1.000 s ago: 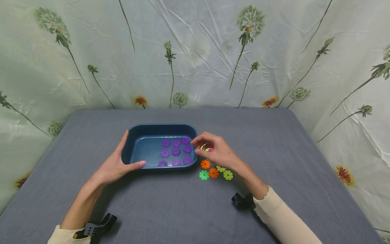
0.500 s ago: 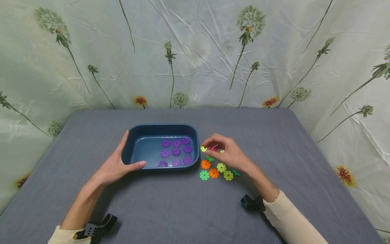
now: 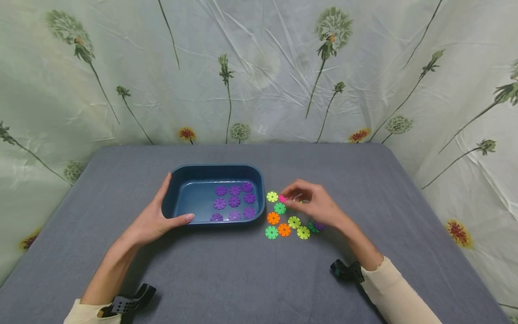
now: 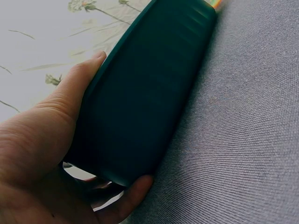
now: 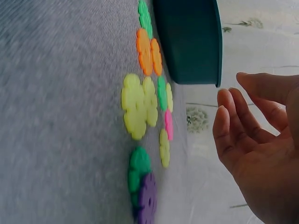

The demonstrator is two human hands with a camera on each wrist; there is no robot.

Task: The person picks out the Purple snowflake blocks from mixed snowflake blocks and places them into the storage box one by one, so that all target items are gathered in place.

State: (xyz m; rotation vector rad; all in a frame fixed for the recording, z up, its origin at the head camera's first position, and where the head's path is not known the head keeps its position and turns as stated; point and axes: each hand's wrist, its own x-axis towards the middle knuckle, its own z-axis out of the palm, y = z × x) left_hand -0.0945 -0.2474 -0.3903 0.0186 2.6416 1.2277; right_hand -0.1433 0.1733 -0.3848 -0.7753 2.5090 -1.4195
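Observation:
My left hand [image 3: 155, 216] holds the left end of a dark blue plastic bin [image 3: 192, 200], thumb over the front rim and fingers behind the end wall. Several purple notched discs [image 3: 234, 202] lie flat in rows on the right part of its floor. Just right of the bin my right hand [image 3: 313, 202] hovers over loose discs, its fingers loosely curved. Nothing is between thumb and fingers in the right wrist view. Beneath it are a pink disc [image 5: 168, 124], a green disc [image 3: 279, 208] and a yellow disc [image 3: 272, 196]; the hand partly covers another yellow one.
Nearer me lie two orange discs [image 3: 284, 230], a green disc [image 3: 271, 232] and yellow discs [image 3: 303, 232]. A purple disc [image 5: 148, 198] overlaps a dark green disc [image 5: 139, 168] on the right. Grey cloth [image 3: 226, 279] covers the table; a flowered curtain [image 3: 263, 90] hangs behind.
My right hand has moved right, from the bin's right rim to above the loose discs, uncovering yellow, pink and purple discs. The left hand and bin stay still.

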